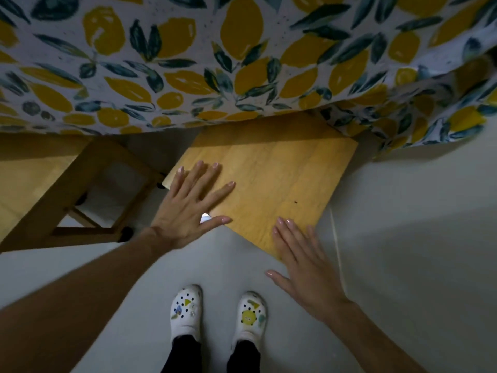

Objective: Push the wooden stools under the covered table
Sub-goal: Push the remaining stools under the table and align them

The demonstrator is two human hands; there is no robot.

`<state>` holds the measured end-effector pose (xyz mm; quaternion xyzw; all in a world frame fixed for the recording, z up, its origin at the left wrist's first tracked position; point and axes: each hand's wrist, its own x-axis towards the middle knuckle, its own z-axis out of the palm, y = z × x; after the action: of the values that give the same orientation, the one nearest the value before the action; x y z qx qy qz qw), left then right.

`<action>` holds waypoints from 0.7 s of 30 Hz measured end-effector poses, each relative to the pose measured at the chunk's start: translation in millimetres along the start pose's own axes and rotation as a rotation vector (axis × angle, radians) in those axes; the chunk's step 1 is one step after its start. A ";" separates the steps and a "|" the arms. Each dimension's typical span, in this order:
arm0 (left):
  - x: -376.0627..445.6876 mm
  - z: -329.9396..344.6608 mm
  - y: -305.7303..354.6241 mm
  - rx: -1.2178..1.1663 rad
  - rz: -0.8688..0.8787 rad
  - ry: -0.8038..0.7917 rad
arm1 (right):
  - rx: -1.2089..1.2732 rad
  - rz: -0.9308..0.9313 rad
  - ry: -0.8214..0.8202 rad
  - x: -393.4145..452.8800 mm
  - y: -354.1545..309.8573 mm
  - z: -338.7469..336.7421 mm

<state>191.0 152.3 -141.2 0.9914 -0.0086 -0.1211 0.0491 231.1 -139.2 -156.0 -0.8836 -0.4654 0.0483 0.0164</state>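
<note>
Both hands lay flat and unclenched: the left hand (192, 204) pressed on the seat of a wooden stool (271, 181), the right hand (301, 261) at its near corner. Its far edge sat beneath the lemon-print tablecloth (188, 63). A second stool (67, 189) stood just beside it, left, above grey floor (403, 265) and white clogs (215, 313).

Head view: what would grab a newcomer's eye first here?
The lemon-print tablecloth fills the top of the frame. Below it, both hands lie flat and open on a wooden stool turned at an angle, partly under the cloth: left hand, right hand at its near corner. A second stool stands at the left.
</note>
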 end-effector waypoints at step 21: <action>-19.3 24.8 61.9 -0.084 -0.178 0.093 | -0.237 -0.243 0.102 40.0 73.0 19.9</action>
<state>166.0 88.9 -154.4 0.9899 0.0868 -0.0792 0.0798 311.5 -147.9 -183.9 -0.8178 -0.5699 -0.0542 -0.0586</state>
